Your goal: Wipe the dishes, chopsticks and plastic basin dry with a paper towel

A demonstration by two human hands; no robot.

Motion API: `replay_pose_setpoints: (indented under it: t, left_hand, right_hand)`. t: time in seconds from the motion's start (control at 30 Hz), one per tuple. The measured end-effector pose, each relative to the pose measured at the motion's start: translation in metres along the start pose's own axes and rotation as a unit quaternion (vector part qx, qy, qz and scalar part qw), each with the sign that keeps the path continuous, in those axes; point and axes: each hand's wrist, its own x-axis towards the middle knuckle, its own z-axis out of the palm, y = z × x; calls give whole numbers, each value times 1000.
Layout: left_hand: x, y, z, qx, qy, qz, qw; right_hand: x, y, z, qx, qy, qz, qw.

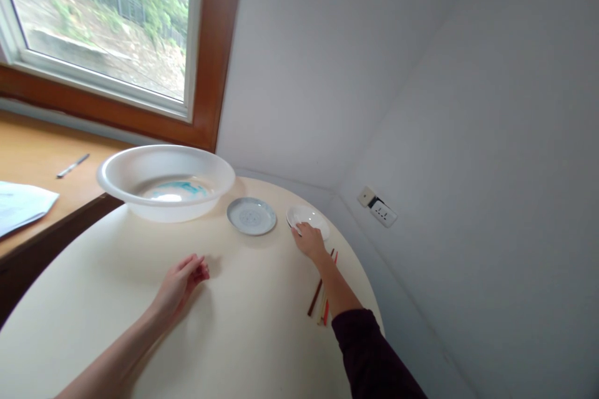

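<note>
At the right side of the round table, my right hand (pixel 309 240) is closed on the near rim of a shiny white plate (pixel 311 217). A dark line shows along the plate's left edge; I cannot make out what it is. Left of it lies a pale blue-grey plate (pixel 251 216) with a patterned centre, apart from both hands. My left hand (pixel 183 283) rests over the middle left of the table, fingers curled in, with nothing visible in them. Several chopsticks (pixel 316 298), brown, pale and red, lie beside and partly behind my right forearm.
A large translucent basin (pixel 166 196) with blue markings inside stands at the back left of the cream table (pixel 253 324). A wooden desk (pixel 28 143) adjoins on the left, holding a pen (pixel 73 166) and papers (pixel 23 204). Walls and a socket (pixel 382 213) border the right.
</note>
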Motion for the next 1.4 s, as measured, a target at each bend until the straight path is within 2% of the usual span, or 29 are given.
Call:
replay_pose_setpoints:
  t: [0.3,0.6,0.97,1.17,1.27,1.33,1.4]
  left_hand:
    - [1,-1,-3,7,3,-3,1000]
    - [0,1,0,-1,9,-8,1000]
    - [5,-3,-5,-7,9,-2,1000]
    - [4,-2,-4,-23,-7,0,1000]
    - [0,0,1,-67,-19,-30,997]
    - [-5,2,5,-113,-56,-78,989]
    - [-12,4,11,-158,-121,-142,970]
  right_hand:
    - [3,1,11,-64,-37,33,997]
    - [-1,3,13,-84,29,15,996]
    - [10,10,7,-52,192,-5,980]
    - [4,5,-18,-16,310,-32,950]
    - [-14,-10,-40,-1,348,-71,935]
    - [-32,-28,-55,13,371,-114,921]
    - [-53,-51,-66,64,420,-227,876]
